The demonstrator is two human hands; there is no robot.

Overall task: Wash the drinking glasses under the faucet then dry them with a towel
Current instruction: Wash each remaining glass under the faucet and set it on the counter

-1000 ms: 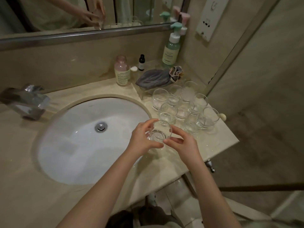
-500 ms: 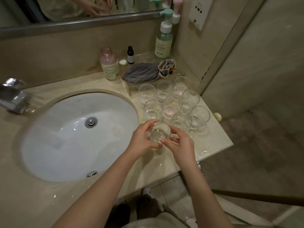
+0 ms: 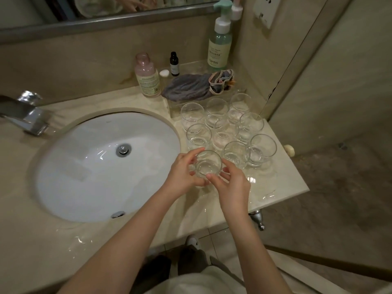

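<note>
Nearest the camera, two bare forearms are reaching out over the front edge of the counter (image 3: 275, 187), which is showing wet streaks and puddles. The left hand (image 3: 183, 174) and the right hand (image 3: 230, 184) are meeting around a single clear glass (image 3: 208, 164), which is sitting just right of the sink (image 3: 84, 177) and at the near end of the group of glasses. The left hand is curling its fingers around the glass's left side, with the thumb lying along the near rim. The right hand is gripping the right and near side, its fingertips pressing the wall of the glass. Whether the glass is resting on the counter or being lifted just off it cannot be told.

Just beyond, the other glasses (image 3: 250, 126) are standing upright in a tight cluster on the counter's right part, many touching one another. The round white sink is lying to the left, its drain plug (image 3: 123, 150) showing in the middle. The faucet (image 3: 23, 115) is jutting in from the far left edge, with no water running from it.

Farther back, a grey towel (image 3: 188, 87) is lying crumpled on a clear tray behind the glasses. A pink bottle (image 3: 147, 76), a small dark bottle (image 3: 174, 64) and a green pump bottle (image 3: 219, 47) are standing along the wall, under the mirror's edge.
</note>
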